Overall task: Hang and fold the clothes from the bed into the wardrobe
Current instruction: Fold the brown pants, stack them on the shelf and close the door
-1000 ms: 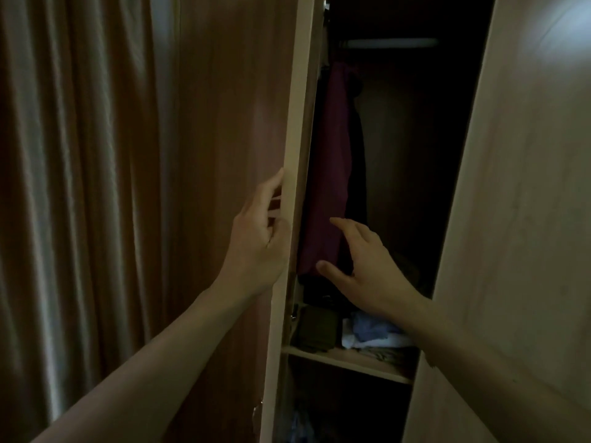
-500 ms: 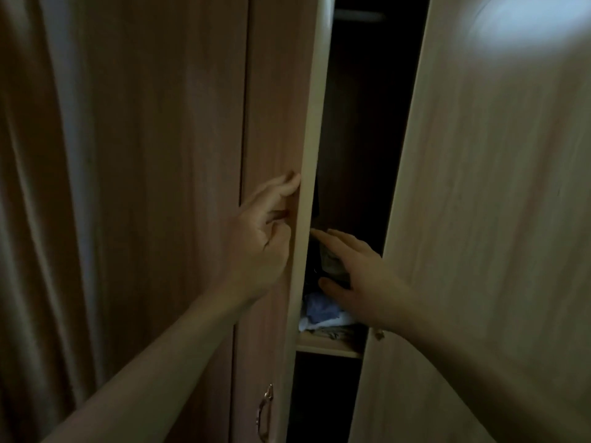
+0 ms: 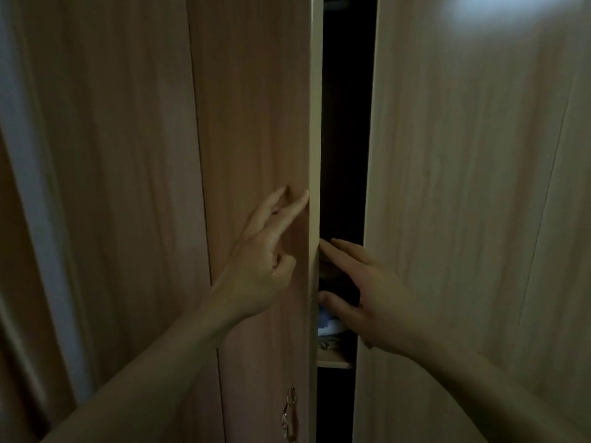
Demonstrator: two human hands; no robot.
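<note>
The wooden wardrobe fills the view in dim light. Its left door (image 3: 256,123) stands nearly closed, leaving a narrow dark gap beside the right door (image 3: 463,187). My left hand (image 3: 265,254) presses straight fingertips against the left door's front, close to its edge. My right hand (image 3: 367,292) reaches into the gap with fingers extended, holding nothing. Through the gap I see a wooden shelf (image 3: 334,362) with folded light blue and pale clothes (image 3: 329,324) on it. Hanging clothes inside are hidden.
A metal handle (image 3: 289,414) hangs low on the left door. A curtain (image 3: 41,219) hangs at the far left beside the wardrobe. A patch of light (image 3: 489,8) falls on the right door's top.
The left door has swung toward closed, narrowing the gap and hiding the hanging dark red garment. My left hand moved from gripping the door's edge to pressing its front.
</note>
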